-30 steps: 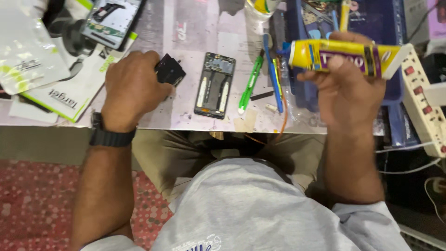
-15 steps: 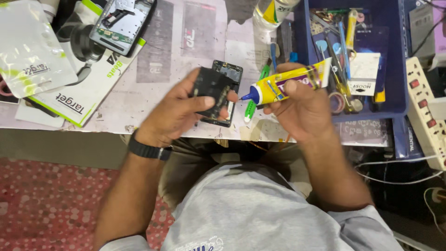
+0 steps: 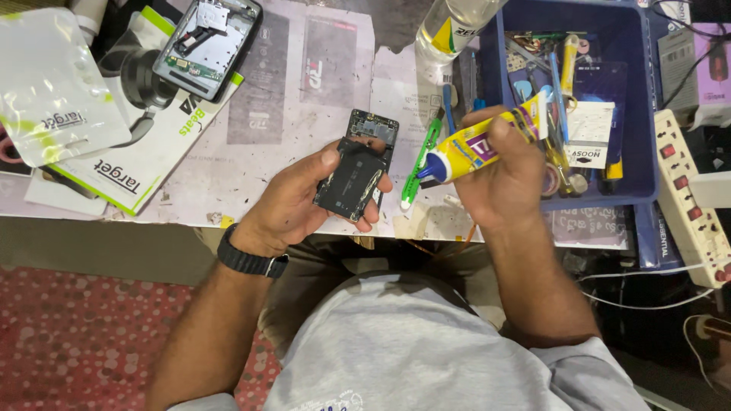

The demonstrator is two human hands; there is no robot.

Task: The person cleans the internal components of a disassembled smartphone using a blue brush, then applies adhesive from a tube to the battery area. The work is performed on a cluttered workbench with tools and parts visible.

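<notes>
Left hand: the left hand [image 3: 304, 199] grasps a flat black battery [image 3: 352, 179], thumb on its upper face and fingers curled under its right edge; a black watch [image 3: 251, 261] sits on the wrist.
Battery place: held just above the table's near edge, at about 6 o'clock from the opened phone body [image 3: 373, 129], whose lower part it overlaps.
Right hand: the right hand [image 3: 506, 171] is wrapped around a yellow glue tube [image 3: 480, 144], thumb across the top.
Tube lie: tilted, its blue nozzle [image 3: 426, 170] pointing toward 8 o'clock, near the battery's right edge but apart from it.
Change over the last second: a second ago the left hand lay flat on the table over a small dark part and the tube was held level at 3 o'clock of the phone body; now the battery is lifted in the left hand and the tube has swung down to the phone's right side, nozzle toward the battery.
Change over the last half second: the two hands stay close together; the battery is turned more upright in the palm.
Between the hands: a green tool [image 3: 423, 156] lies on the table, running from 12 to 6 o'clock.
At 3 o'clock: a blue tray [image 3: 643, 114] of small tools, with a white power strip [image 3: 689, 198] beyond it.
At 10 o'clock: another opened phone [image 3: 207, 46] resting on a printed box [image 3: 129, 164].
At 12 o'clock: a clear bottle [image 3: 449, 27] by the tray's corner.
</notes>
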